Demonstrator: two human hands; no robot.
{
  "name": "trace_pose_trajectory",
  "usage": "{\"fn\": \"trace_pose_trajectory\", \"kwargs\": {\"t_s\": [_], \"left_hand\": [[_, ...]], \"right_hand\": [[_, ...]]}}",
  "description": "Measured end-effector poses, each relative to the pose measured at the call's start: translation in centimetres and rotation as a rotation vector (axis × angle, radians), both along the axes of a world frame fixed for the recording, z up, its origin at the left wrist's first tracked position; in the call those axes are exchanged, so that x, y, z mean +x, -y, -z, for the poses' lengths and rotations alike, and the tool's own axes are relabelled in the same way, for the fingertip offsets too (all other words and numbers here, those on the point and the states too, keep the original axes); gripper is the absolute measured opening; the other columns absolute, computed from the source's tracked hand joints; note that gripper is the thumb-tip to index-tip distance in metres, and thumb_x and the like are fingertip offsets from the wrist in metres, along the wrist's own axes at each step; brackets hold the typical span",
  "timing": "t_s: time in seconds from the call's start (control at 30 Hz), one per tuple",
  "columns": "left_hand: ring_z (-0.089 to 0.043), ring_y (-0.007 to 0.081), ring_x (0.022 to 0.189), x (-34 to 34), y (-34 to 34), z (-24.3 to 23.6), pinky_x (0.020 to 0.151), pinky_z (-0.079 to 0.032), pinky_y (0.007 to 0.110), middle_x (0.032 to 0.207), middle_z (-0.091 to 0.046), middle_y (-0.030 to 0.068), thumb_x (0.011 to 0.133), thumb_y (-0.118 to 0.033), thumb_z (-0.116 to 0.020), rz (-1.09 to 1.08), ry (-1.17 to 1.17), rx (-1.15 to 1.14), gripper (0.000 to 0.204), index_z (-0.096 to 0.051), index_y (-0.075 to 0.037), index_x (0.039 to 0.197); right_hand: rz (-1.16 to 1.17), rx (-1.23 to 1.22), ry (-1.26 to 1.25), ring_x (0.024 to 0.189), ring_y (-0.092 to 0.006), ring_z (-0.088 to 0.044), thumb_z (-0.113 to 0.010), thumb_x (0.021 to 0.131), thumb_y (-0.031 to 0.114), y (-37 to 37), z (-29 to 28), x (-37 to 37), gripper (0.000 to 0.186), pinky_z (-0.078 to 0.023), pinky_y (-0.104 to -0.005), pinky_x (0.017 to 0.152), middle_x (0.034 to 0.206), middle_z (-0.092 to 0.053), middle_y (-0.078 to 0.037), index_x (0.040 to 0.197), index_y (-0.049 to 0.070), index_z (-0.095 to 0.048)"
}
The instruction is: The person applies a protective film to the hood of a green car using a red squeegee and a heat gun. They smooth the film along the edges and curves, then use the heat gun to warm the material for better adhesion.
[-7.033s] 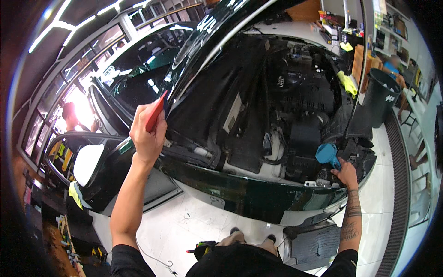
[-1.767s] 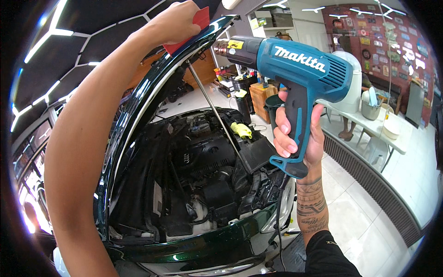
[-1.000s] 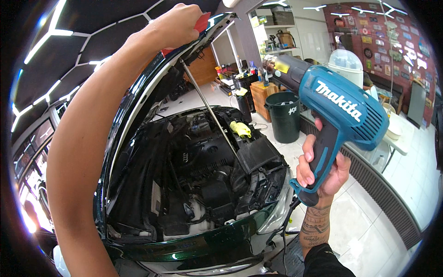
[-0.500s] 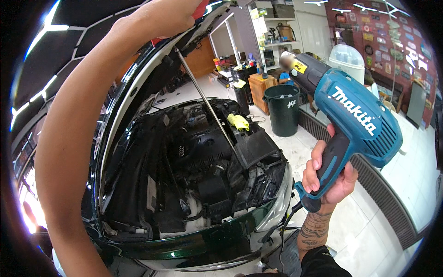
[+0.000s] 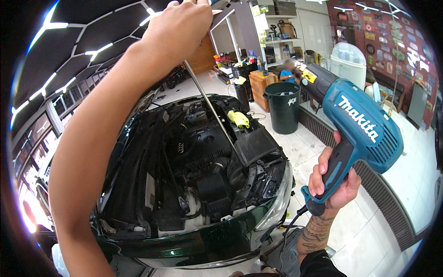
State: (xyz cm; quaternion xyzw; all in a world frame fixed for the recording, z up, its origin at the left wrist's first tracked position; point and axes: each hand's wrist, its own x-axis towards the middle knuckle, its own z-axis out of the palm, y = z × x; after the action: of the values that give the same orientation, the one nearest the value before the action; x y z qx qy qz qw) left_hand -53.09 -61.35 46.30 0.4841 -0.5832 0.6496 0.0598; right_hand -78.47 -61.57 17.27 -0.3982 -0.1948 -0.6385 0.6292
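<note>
My right hand (image 5: 343, 193) is closed around the black grip of a teal and black heat gun (image 5: 362, 121), whose nozzle points up and left. A cord runs down from the grip's base. My left hand (image 5: 184, 30) is raised at the top edge with its fingers bent; what they hold, if anything, is hidden. Below lies the open engine bay (image 5: 198, 152) of a dark green car. A metal prop rod (image 5: 210, 104) rises from it and passes behind my left wrist. The raised hood is mostly hidden by my left arm.
A yellow cloth (image 5: 238, 119) lies at the engine bay's far right. Beyond are a dark green bin (image 5: 282, 113), a wooden cabinet (image 5: 262, 87) and a seated person in blue (image 5: 288, 75). A dark floor grate (image 5: 387, 205) runs along the right, beside a white lidded container (image 5: 347, 64).
My left hand has shifted right, and the red item it held is out of sight. The hood, seen beside my arm before, is mostly hidden. The heat gun has moved slightly right and down.
</note>
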Motion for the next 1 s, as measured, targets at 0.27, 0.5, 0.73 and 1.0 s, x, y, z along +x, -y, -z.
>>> {"fn": "trace_pose_trajectory", "kwargs": {"t_s": [0.27, 0.5, 0.73, 1.0], "left_hand": [[-0.068, 0.0321, 0.076, -6.9, -7.4, -5.2, 0.072, -0.052, 0.043, 0.08, -0.068, 0.0239, 0.079, -0.014, -0.06, -0.113, -0.603, 0.425, 0.022, -0.068, 0.005, 0.088], [-0.066, 0.0397, 0.083, -4.1, -4.5, -5.3, 0.076, -0.05, 0.046, 0.084, -0.066, 0.028, 0.075, -0.008, -0.057, -0.069, -0.351, 0.431, 0.021, -0.067, 0.007, 0.086], [-0.066, 0.0407, 0.088, -3.5, -3.4, -4.2, 0.078, -0.051, 0.047, 0.086, -0.066, 0.0275, 0.077, -0.004, -0.055, -0.052, -0.224, 0.423, 0.017, -0.067, 0.007, 0.085], [-0.063, 0.0397, 0.09, 0.9, -2.7, -3.3, 0.084, -0.049, 0.048, 0.094, -0.062, 0.0242, 0.09, -0.005, -0.053, -0.11, 0.042, 0.237, 0.016, -0.057, 0.005, 0.101]], "right_hand": [[0.102, 0.048, -0.009, 0.047, -0.0166, -0.054, -0.047, 0.096, 0.041, -0.6, 1.3, -2.9, 0.078, -0.051, -0.0293, 0.042, 0.087, -0.045, -0.014, 0.151, 0.001, -0.01], [0.099, 0.073, -0.015, 0.048, -0.0161, -0.053, -0.048, 0.096, 0.041, -0.8, 2.2, -3.1, 0.079, -0.051, -0.0287, 0.042, 0.088, -0.046, -0.014, 0.152, 0.001, -0.009], [0.114, 0.093, -0.021, 0.048, -0.016, -0.054, -0.048, 0.096, 0.042, -0.5, 2.7, -2.0, 0.08, -0.051, -0.0289, 0.043, 0.088, -0.046, -0.014, 0.152, 0.001, -0.009], [0.125, 0.104, -0.061, 0.048, -0.0163, -0.053, -0.048, 0.095, 0.042, -0.9, 2.6, -1.8, 0.08, -0.051, -0.0295, 0.043, 0.086, -0.046, -0.014, 0.152, 0.0, -0.01]]}}
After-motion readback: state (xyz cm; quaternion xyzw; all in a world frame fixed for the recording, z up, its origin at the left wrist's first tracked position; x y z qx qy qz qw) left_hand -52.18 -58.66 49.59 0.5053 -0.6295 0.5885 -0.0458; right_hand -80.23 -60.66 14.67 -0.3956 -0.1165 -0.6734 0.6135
